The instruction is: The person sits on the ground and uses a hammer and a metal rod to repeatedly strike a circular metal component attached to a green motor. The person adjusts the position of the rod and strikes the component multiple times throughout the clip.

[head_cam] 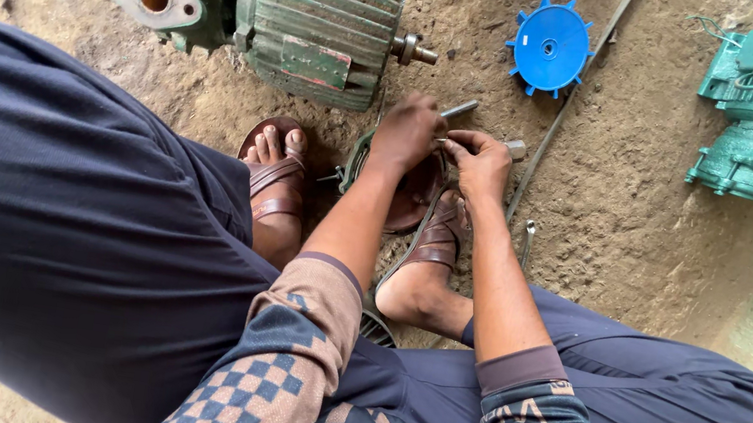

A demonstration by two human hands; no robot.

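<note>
Where both hands meet, their grip covers the round metal cover.

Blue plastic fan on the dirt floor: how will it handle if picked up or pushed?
The blue fan looks like thin moulded plastic, so probably light for its size and fairly stiff. Its short blades around the rim seem the likeliest part to chip. It lies flat on loose dirt, so a push would probably make it drag rather than roll.

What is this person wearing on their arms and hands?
Both hands, the left hand and the right hand, are bare, with no gloves. The sleeves are pushed up: the left sleeve has a brown-and-navy checkered pattern, and the right sleeve is navy with brown bands.
</note>
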